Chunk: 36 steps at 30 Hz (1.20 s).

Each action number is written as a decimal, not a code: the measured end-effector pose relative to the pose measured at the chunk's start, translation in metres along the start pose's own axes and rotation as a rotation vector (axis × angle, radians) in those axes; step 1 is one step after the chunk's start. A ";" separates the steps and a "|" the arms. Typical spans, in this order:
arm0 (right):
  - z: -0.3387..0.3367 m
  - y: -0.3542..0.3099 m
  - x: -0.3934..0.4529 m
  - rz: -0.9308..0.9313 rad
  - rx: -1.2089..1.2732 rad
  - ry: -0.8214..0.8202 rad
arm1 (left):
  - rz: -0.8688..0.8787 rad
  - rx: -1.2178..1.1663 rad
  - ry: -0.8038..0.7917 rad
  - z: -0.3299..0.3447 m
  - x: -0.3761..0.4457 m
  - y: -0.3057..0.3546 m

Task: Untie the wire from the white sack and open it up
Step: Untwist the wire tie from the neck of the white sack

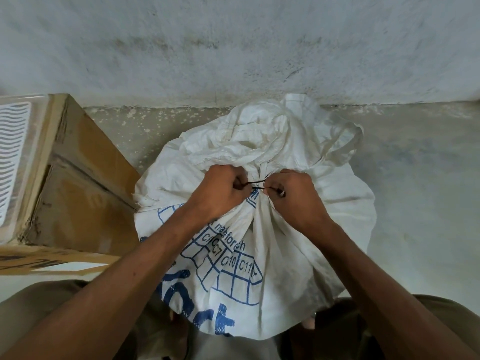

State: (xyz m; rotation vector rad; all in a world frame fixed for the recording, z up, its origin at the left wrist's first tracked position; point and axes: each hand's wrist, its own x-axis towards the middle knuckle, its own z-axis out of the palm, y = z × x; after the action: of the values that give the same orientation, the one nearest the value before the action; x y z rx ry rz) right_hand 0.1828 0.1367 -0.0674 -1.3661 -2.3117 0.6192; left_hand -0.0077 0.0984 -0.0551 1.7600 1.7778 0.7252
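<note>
Both hands pinch the wire, its knot hidden on the sack.

Cardboard box on the left, white slotted panel lying on top. Stained grey wall behind, speckled concrete floor below.

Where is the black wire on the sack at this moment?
In the head view the wire sits at centre frame, at the gathered neck of the white sack, stretched between the left hand and right hand, both pinching it.
</note>
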 end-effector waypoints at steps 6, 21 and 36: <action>-0.001 0.002 -0.002 0.001 0.017 0.014 | -0.366 -0.375 0.127 0.012 0.001 0.013; -0.004 -0.011 -0.007 -0.045 0.017 0.153 | -0.619 -0.770 -0.100 -0.026 0.007 0.007; 0.001 -0.033 0.005 0.042 -0.120 -0.041 | -0.303 -0.206 -0.173 -0.036 0.002 0.006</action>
State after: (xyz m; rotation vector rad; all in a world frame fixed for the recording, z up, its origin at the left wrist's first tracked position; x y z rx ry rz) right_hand 0.1564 0.1270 -0.0491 -1.4723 -2.3920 0.5332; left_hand -0.0286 0.1001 -0.0253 1.3394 1.7323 0.5865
